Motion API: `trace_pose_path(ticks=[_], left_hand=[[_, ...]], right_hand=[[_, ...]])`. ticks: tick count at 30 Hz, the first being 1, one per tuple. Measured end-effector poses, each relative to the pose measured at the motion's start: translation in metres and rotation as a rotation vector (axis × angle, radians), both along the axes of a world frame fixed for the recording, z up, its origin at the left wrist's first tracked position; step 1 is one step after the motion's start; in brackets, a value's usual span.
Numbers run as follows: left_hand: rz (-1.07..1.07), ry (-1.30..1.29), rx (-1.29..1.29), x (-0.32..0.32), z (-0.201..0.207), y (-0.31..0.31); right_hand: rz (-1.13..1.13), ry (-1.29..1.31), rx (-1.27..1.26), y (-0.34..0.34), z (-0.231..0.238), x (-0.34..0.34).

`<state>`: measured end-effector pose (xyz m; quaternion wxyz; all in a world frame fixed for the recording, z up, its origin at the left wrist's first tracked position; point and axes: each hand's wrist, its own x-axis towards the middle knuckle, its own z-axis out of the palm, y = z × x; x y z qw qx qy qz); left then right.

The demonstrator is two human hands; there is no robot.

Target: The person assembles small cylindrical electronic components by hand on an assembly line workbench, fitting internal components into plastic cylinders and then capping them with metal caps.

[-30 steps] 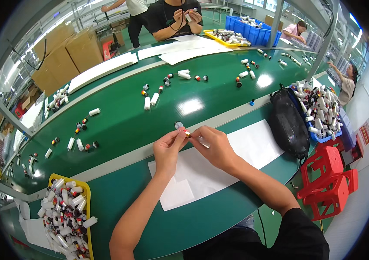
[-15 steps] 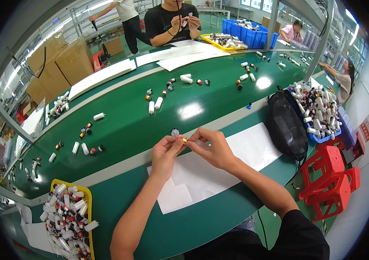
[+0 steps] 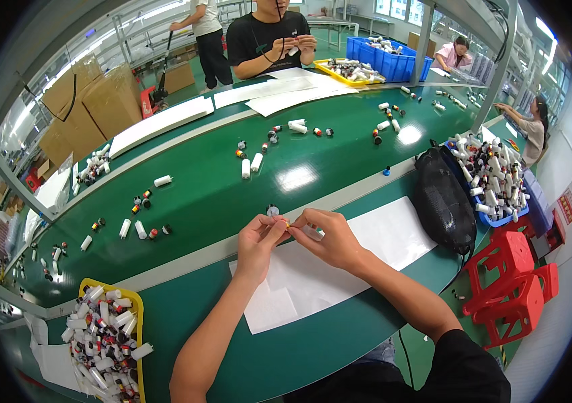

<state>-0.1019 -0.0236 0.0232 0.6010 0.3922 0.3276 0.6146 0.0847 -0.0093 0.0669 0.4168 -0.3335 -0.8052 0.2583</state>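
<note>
Over the near edge of the green belt, my left hand point(image 3: 257, 250) is closed in a pinch on a small part with a grey cap point(image 3: 272, 210) and a yellow band point(image 3: 286, 224). The cap sticks out above the left fingers. My right hand point(image 3: 334, 240) meets it from the other side, thumb and forefinger pinching at the yellow band. A whitish piece point(image 3: 313, 232), perhaps a tube, shows under the curled right fingers; most of it is hidden. Beneath both hands lies a white sheet point(image 3: 339, 269) on the green worktop.
A yellow tray point(image 3: 139, 316) heaped with white tubes and capped parts stands left. To the right are a black mesh bag point(image 3: 444, 198), a full blue bin point(image 3: 501, 220) and red stools point(image 3: 509, 269). Loose parts dot the belt point(image 3: 198, 221). Opposite, a co-worker point(image 3: 266, 43) handles a small part.
Loose parts on the belt have shifted to the right. My hands stay together, with the yellow band slightly lower between the fingertips. The co-worker opposite has lowered their hands a little.
</note>
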Motion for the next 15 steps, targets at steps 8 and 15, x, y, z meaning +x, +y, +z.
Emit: trace_pose_path(ticks=[8, 15], left_hand=[[-0.008, -0.002, -0.032, 0.003, 0.022, -0.02], [0.124, -0.035, -0.069, 0.03, -0.04, -0.011]], right_hand=[[-0.016, -0.019, -0.068, -0.023, 0.026, 0.002], [-0.2, 0.01, 0.367, -0.03, -0.001, 0.037]])
